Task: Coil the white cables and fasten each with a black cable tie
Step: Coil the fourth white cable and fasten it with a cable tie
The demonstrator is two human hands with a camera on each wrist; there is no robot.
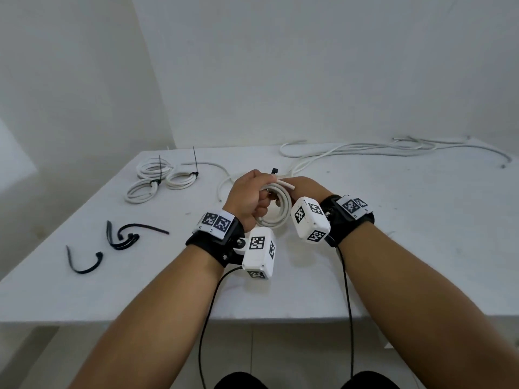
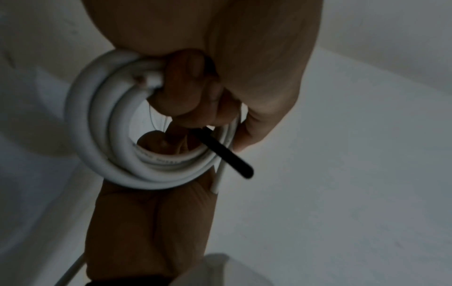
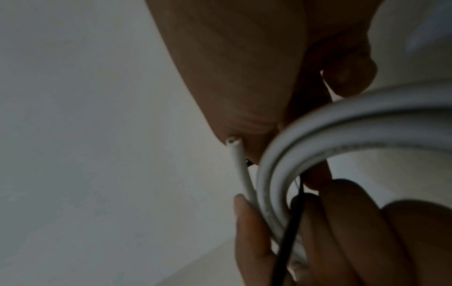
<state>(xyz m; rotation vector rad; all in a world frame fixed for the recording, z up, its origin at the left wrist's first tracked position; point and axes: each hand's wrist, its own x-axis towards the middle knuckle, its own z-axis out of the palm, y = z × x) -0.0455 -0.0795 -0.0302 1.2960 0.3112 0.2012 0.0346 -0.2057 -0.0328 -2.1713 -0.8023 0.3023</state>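
A white cable coil [image 1: 276, 213] is held just above the table's middle, between both hands. My left hand [image 1: 248, 193] grips its left side, fingers curled round the turns [image 2: 105, 147]. My right hand [image 1: 304, 186] grips the right side, and its fingertips [image 2: 156, 142] show through the coil's centre. A black cable tie [image 2: 226, 155] passes through the coil beside my left fingers; its head [image 1: 274, 171] sticks up behind the hands. The cable's cut end [image 3: 233, 149] juts out past the coil [image 3: 342, 123]. The tie strap [image 3: 288, 232] runs along the left-hand fingers [image 3: 254, 241].
Three tied coils [image 1: 157, 178] lie at the back left with tie tails standing up. Loose black ties [image 1: 126, 237] and another [image 1: 82, 262] lie at the front left. Uncoiled white cables [image 1: 365, 148] sprawl across the back right. One loose cable [image 1: 222, 175] curves behind my left hand.
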